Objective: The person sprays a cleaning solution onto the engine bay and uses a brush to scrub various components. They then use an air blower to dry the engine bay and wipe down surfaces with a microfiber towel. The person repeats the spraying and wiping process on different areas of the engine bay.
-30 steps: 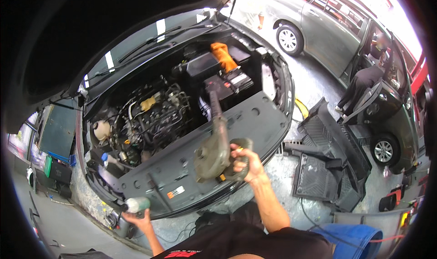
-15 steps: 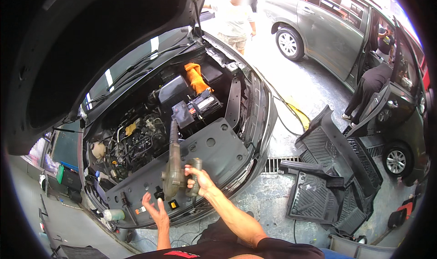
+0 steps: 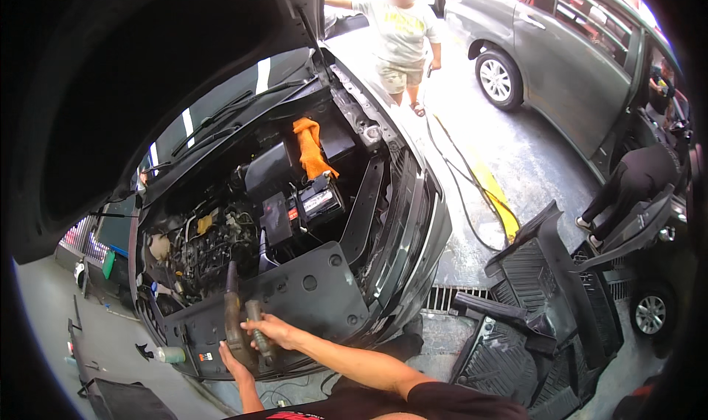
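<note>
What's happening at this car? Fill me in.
A person leans over the open engine bay of a car with its hood raised. Both hands grip a worn spray gun: the right hand on its handle, the left hand under its body, nozzle aimed at the engine. An orange rag lies near the battery.

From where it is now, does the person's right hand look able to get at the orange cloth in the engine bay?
Probably not without letting go: the right hand grips a blow gun at the car's front edge, and the orange cloth lies at the bay's far side, behind the battery.
</note>
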`<state>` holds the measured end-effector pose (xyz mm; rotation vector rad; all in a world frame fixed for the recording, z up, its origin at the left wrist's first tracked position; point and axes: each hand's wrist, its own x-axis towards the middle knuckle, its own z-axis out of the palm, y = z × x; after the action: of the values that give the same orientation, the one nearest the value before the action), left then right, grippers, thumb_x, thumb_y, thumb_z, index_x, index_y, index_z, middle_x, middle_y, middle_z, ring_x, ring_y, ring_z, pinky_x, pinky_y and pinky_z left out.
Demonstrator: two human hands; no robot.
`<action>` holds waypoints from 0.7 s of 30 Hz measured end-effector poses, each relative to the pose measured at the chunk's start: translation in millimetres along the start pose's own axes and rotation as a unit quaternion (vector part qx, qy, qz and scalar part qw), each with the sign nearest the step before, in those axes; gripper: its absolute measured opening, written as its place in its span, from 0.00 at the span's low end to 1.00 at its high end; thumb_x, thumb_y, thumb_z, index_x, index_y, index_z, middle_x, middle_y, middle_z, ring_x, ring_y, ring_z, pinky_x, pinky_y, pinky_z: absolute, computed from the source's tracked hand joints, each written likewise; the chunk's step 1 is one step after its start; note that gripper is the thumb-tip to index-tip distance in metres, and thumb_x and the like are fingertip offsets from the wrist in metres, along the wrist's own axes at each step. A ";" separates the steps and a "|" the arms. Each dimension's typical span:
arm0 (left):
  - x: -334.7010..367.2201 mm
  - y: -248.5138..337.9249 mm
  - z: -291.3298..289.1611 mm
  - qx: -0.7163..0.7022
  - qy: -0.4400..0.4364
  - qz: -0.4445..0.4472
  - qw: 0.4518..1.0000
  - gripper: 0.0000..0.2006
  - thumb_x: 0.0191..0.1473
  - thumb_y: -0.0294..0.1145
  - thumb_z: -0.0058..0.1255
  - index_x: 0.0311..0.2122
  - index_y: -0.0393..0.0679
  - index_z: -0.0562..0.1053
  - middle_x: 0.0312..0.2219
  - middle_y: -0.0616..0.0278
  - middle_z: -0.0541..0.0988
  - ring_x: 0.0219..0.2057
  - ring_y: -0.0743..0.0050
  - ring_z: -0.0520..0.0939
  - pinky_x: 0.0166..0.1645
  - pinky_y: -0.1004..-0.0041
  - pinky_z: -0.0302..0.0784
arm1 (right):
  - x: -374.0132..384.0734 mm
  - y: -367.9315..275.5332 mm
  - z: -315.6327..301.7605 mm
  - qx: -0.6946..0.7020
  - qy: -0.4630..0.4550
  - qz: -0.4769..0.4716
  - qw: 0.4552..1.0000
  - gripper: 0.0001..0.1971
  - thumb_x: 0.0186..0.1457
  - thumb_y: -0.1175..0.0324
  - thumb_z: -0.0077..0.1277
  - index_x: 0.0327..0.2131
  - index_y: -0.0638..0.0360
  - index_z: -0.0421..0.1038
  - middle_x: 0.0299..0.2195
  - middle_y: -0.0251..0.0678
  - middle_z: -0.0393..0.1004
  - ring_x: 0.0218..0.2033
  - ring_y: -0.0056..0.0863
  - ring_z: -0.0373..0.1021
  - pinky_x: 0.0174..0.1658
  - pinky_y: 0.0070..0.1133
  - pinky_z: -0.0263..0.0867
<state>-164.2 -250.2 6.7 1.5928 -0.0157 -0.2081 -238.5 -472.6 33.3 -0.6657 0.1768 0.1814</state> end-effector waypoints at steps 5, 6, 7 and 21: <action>-11.9 10.0 12.0 0.033 0.053 0.000 0.998 0.29 0.68 0.59 0.37 0.48 0.39 0.73 0.45 0.58 0.76 0.46 0.66 0.77 0.52 0.67 0.73 | -31.1 -30.1 -30.2 -0.165 -0.046 0.044 0.984 0.43 0.56 0.47 0.62 0.63 0.70 0.56 0.42 0.40 0.75 0.36 0.26 0.73 0.38 0.22 0.73; -16.4 12.5 14.5 0.025 0.059 -0.015 0.998 0.30 0.68 0.60 0.37 0.49 0.38 0.73 0.46 0.58 0.76 0.46 0.66 0.77 0.53 0.67 0.72 | -38.9 -34.5 -39.6 -0.187 -0.053 0.036 0.980 0.44 0.56 0.47 0.62 0.63 0.70 0.55 0.43 0.41 0.75 0.36 0.26 0.73 0.39 0.23 0.73; -18.1 14.8 19.3 0.015 0.064 -0.031 0.997 0.30 0.68 0.60 0.37 0.49 0.38 0.74 0.47 0.57 0.77 0.47 0.65 0.77 0.53 0.67 0.72 | -47.1 -40.0 -50.6 -0.209 -0.059 0.027 0.976 0.45 0.56 0.47 0.62 0.64 0.71 0.55 0.43 0.42 0.76 0.36 0.26 0.73 0.39 0.23 0.73; -55.7 31.6 51.1 0.240 0.257 0.075 0.933 0.43 0.66 0.65 0.35 0.64 0.28 0.63 0.62 0.46 0.69 0.62 0.54 0.69 0.67 0.65 0.59 | -214.3 -278.9 -216.9 -0.436 0.110 -0.206 0.869 0.28 0.53 0.71 0.60 0.58 0.60 0.66 0.43 0.39 0.76 0.42 0.34 0.75 0.49 0.28 0.71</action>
<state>-222.4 -294.1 43.9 2.0833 0.2332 0.3667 -406.8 -847.3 79.0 -1.6152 0.1625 -0.2569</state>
